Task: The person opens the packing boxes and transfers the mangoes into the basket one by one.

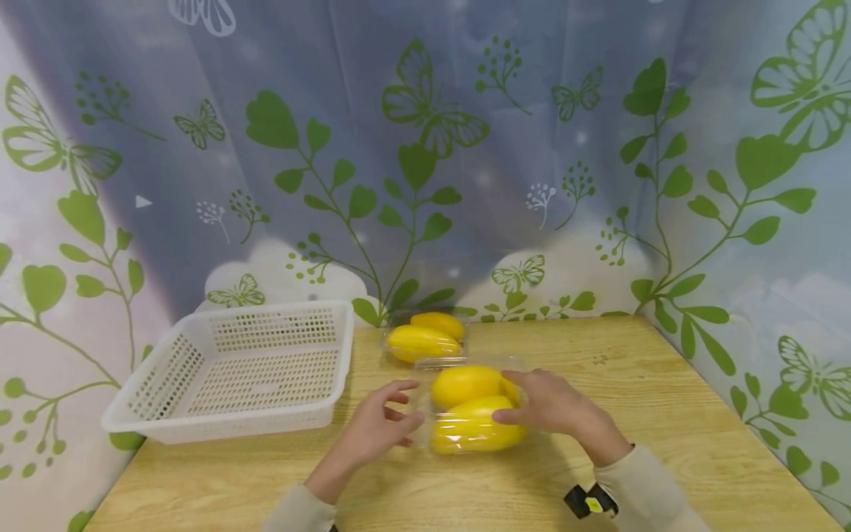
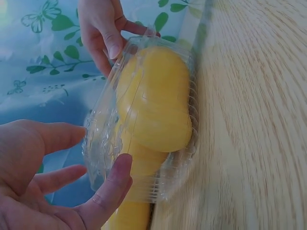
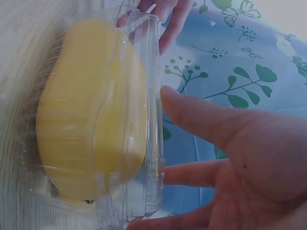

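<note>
A clear plastic clamshell box with several yellow mangoes inside sits on the table in front of me. At its left side is my left hand, fingers spread and thumb apart; in the left wrist view its fingertips are at the box's edge. My right hand reaches over the right end, with thumb and fingers fairly straight. From the right wrist, the thumb and fingers touch or nearly touch the lid's rim. Whether the lid is latched cannot be told.
Behind it, a second clear box holds yellow mangoes near the table's back edge. A white perforated plastic basket stands at the back left on the wooden table. A patterned curtain hangs behind and at the sides.
</note>
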`<state>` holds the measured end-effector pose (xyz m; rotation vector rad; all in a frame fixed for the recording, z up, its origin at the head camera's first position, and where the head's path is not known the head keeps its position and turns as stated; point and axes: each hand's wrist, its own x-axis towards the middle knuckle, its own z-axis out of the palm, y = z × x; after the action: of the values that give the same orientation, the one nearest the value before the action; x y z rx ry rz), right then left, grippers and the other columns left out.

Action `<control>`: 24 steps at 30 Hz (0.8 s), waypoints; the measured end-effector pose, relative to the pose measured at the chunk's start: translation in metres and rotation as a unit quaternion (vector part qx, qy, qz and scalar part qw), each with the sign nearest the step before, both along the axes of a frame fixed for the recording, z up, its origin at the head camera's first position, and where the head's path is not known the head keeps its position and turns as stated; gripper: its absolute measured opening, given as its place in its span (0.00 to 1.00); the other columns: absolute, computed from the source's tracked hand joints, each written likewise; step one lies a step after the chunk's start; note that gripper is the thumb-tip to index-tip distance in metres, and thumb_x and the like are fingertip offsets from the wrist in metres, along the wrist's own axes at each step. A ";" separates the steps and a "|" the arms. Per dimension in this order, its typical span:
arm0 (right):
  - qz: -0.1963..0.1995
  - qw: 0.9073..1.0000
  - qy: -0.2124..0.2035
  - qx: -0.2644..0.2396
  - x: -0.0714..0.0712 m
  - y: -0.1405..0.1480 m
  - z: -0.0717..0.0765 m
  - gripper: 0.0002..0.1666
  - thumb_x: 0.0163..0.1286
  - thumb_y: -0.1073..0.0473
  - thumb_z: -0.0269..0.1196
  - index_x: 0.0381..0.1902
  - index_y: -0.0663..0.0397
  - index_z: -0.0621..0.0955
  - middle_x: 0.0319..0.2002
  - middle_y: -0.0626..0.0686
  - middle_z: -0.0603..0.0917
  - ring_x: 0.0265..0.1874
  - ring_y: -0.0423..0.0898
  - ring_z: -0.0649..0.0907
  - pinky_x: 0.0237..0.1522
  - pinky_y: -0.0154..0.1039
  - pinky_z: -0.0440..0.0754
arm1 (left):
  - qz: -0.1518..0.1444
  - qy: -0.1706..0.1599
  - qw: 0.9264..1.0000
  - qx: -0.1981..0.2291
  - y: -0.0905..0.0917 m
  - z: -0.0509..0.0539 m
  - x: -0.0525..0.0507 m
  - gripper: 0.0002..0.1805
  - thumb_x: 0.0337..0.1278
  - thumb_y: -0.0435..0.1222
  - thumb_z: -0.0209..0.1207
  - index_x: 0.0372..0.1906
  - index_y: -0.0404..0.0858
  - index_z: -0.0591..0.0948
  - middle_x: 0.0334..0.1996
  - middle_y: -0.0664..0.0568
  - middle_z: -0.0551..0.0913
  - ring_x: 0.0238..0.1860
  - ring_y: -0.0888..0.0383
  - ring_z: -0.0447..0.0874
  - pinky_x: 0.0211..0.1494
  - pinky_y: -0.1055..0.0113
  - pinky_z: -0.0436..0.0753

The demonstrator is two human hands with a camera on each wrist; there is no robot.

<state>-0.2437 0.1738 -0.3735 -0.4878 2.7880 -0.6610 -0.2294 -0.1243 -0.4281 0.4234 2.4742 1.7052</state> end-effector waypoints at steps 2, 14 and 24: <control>0.002 1.000 -0.003 -0.003 0.001 -0.002 0.001 0.50 0.66 0.38 0.70 0.76 0.60 0.68 0.70 0.66 0.76 0.71 0.71 0.71 0.70 0.70 0.69 | 0.006 0.000 1.000 0.000 -0.001 0.002 0.002 0.30 0.64 0.37 0.68 0.69 0.39 0.76 0.63 0.25 0.73 0.40 0.53 0.85 0.36 0.52 0.91; 0.010 1.000 0.008 -0.009 0.004 -0.010 0.000 0.49 0.65 0.40 0.72 0.75 0.59 0.70 0.69 0.65 0.77 0.71 0.69 0.72 0.70 0.69 0.69 | 0.013 -0.017 1.000 0.000 -0.009 0.010 0.009 0.29 0.65 0.35 0.67 0.70 0.38 0.75 0.63 0.26 0.73 0.41 0.51 0.85 0.35 0.52 0.91; 0.016 1.000 0.008 -0.017 0.006 -0.009 -0.003 0.48 0.65 0.41 0.73 0.75 0.58 0.71 0.70 0.63 0.77 0.71 0.69 0.72 0.70 0.69 0.69 | 0.009 -0.027 1.000 0.001 -0.016 0.006 0.008 0.33 0.65 0.37 0.67 0.73 0.37 0.72 0.64 0.25 0.71 0.42 0.52 0.85 0.37 0.51 0.91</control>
<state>-0.2379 0.1647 -0.3766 -0.5466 2.7824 -0.7006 -0.2212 -0.1399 -0.4222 0.3523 2.4456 1.7029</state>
